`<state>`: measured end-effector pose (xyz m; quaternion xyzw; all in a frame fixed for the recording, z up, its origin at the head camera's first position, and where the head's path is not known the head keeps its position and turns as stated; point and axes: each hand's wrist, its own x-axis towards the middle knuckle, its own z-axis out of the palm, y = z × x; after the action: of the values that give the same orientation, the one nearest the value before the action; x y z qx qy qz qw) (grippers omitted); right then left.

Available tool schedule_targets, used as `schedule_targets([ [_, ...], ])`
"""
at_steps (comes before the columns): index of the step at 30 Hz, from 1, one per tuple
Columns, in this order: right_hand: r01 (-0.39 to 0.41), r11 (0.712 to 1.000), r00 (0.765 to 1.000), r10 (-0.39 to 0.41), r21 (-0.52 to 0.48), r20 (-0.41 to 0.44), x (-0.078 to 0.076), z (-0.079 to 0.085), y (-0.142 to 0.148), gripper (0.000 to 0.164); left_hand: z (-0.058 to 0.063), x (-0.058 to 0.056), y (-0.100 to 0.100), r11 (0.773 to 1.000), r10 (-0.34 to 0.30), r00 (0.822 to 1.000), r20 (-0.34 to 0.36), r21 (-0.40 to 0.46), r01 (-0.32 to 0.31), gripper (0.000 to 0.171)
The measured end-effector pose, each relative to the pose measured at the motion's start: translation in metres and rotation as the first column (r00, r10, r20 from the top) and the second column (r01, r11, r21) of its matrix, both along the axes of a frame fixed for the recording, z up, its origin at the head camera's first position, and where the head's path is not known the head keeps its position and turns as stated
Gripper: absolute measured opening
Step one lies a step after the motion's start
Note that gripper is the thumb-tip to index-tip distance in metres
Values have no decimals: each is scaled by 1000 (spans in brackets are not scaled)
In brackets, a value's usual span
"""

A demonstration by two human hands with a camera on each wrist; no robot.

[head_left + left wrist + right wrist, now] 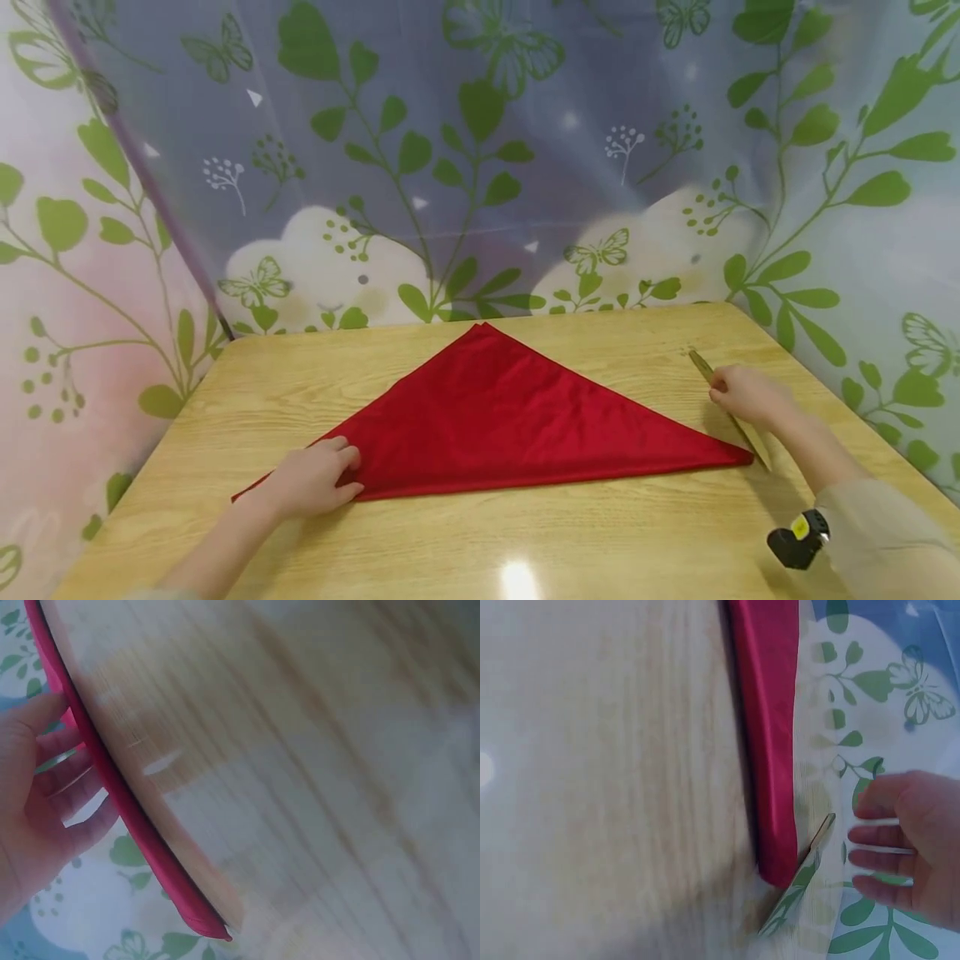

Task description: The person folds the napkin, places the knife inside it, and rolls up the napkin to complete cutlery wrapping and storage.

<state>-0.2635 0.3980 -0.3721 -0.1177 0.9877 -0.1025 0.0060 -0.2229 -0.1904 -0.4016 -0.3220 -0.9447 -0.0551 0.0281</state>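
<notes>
The left hand (315,477) rests on a shiny red cloth (510,417), with its fingers bent a little and spread apart. The cloth lies folded in a triangle, and most of it stretches out to the right of that hand. Its top point is farther ahead than both hands, and its right corner ends near the right hand (750,396). The right hand is by a thin, shiny knife (796,889), which sits just beside that corner. Its fingers are loosely bent and apart, and the right wrist view shows a gap between them and the knife.

Under both hands is a light yellow wooden surface (570,533) with wavy lines. A bright spot of light shines between the hands, closer to the person. Ahead of the hands hangs a blue-gray sheet (558,192) with green leaves, butterflies and white clouds. The leaves go on along the pale sides, past each hand.
</notes>
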Motion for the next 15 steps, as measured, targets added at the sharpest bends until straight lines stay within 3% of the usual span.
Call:
schedule_targets([
  [7,164,986,977,-168,43,129,-4,4,-1,13,-5,1,1,999,6,1000,-28,-54,-8,25],
  [10,192,980,963,-199,59,183,-3,2,0,14,-6,0,2,997,7,999,-37,-72,-10,25],
  [15,216,973,952,-229,84,203,-3,-5,4,15,-7,-1,4,997,10,999,-49,-81,-14,24],
])
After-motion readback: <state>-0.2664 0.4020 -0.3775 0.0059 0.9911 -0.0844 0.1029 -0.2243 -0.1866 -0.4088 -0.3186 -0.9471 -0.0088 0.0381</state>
